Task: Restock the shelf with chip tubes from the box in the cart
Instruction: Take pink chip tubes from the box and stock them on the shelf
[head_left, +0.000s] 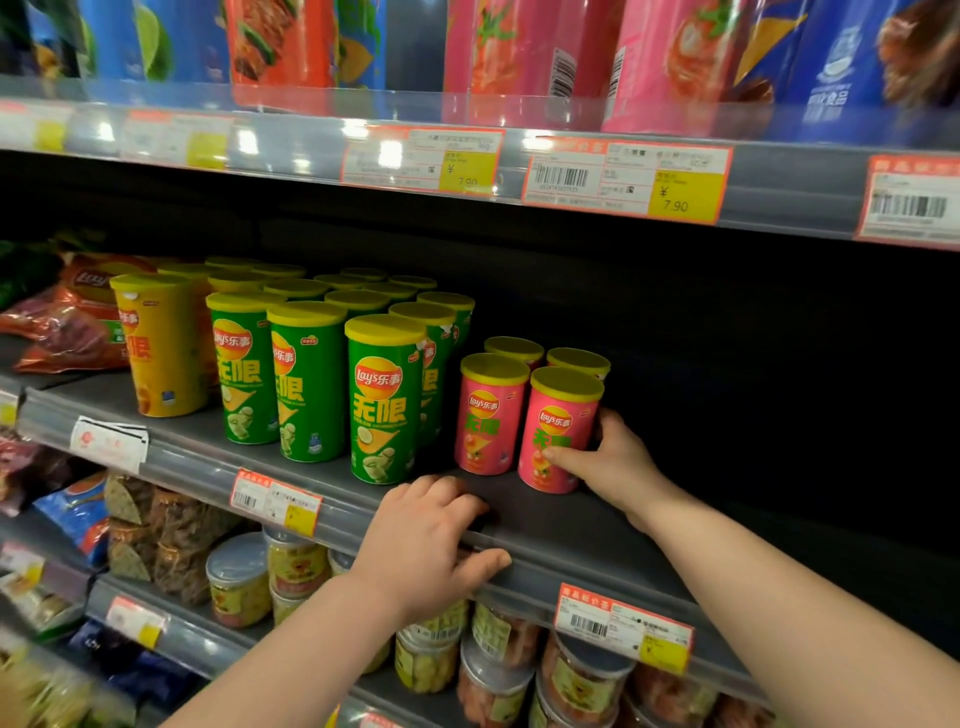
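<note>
On the middle shelf (571, 525) stand several short pink chip tubes with yellow lids. My right hand (615, 465) grips the front right pink tube (558, 431), thumb on its front and fingers behind it; the tube stands upright on the shelf. A second pink tube (488, 415) stands just left of it, and two more show behind. My left hand (434, 540) holds the shelf's front edge, fingers curled on top and thumb under the rail. Left of the pink tubes stand several taller green tubes (384, 400) and yellow tubes (161, 345). No box or cart is in view.
The shelf to the right of the pink tubes is dark and bare. Chip bags (62, 322) lie at the far left. Large bags fill the shelf above (519, 52). Clear snack jars (239, 582) stand on the shelf below. Price tags (623, 176) line the rails.
</note>
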